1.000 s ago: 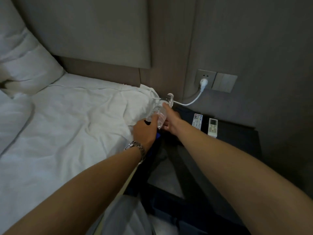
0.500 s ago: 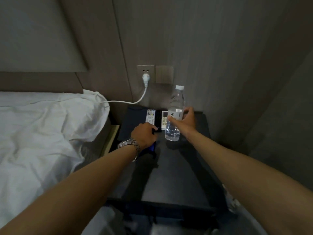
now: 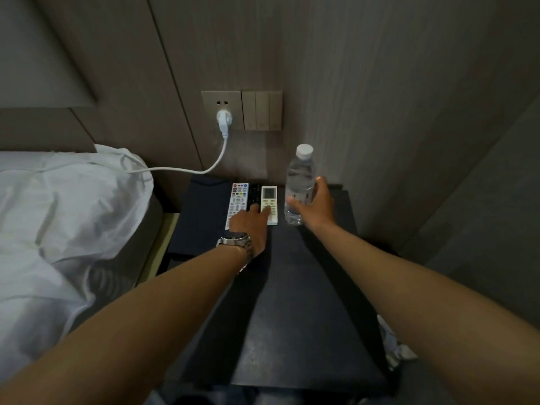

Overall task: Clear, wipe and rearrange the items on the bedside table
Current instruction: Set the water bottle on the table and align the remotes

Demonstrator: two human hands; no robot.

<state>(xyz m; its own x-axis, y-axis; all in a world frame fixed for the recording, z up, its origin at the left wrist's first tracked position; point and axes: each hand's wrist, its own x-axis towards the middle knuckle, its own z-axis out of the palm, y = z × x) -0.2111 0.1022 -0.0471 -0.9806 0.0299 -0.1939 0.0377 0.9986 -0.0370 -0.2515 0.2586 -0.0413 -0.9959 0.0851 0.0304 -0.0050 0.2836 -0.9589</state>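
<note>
Now rearranging: right grip (image 3: 314, 204) is wrapping the water bottle (image 3: 300, 182) upright on the bench (image 3: 292, 317); left grip (image 3: 248, 222), fingers spread, is touching remotes (image 3: 254, 200). Next, probably releasing.

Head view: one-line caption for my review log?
Right hand grips upright water bottle on bedside table; left hand touches remotes.

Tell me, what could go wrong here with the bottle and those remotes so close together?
The water bottle stands upright near the table back corner, held by the right hand; a careless release might tip it onto the white remote beside it. The left hand has fingers on the remotes, so a push could skew the neat row. The charger cable hangs above the table and might snag.
</note>
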